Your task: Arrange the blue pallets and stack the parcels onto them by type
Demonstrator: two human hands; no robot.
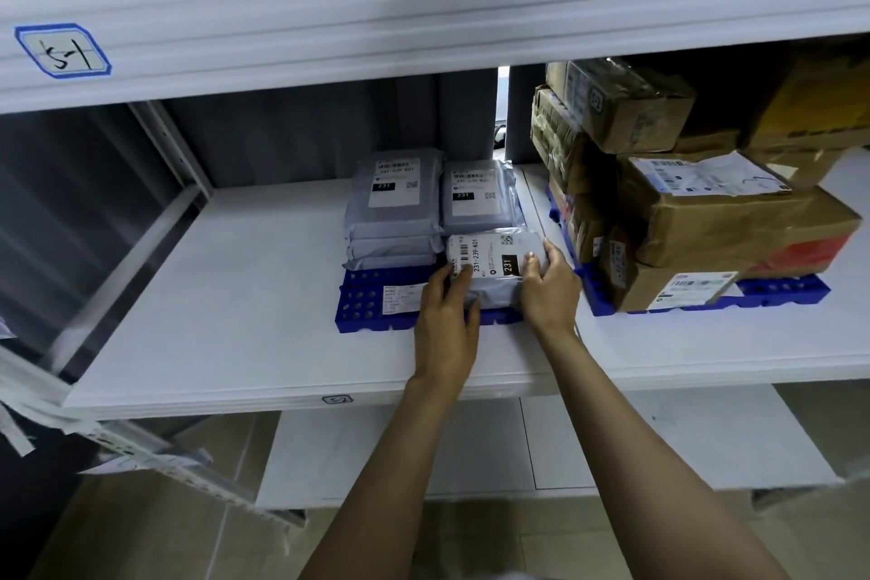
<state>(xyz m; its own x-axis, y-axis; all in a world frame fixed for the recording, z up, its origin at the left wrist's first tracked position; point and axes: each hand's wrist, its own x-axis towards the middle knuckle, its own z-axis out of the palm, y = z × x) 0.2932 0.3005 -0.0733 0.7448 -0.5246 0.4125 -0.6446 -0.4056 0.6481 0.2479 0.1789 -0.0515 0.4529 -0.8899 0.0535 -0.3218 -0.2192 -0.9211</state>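
Note:
A blue pallet (pixel 372 304) lies on the white shelf (pixel 226 320), with a paper label on its bare left front part. Grey mailer parcels are stacked on it: a tall pile (pixel 393 203) at the back left and another (pixel 478 198) at the back right. My left hand (pixel 447 320) and my right hand (pixel 548 292) grip a grey mailer parcel (pixel 494 264) from both sides at the pallet's front right, label up. A second blue pallet (pixel 781 290) to the right carries brown cardboard boxes (pixel 734 221).
The upper shelf beam (pixel 423 14) overhangs close above, with a handwritten tag (pixel 63 52) at its left. A metal upright (pixel 155 155) bounds the shelf on the left. A lower shelf (pixel 471 447) shows beneath, and tiled floor below that.

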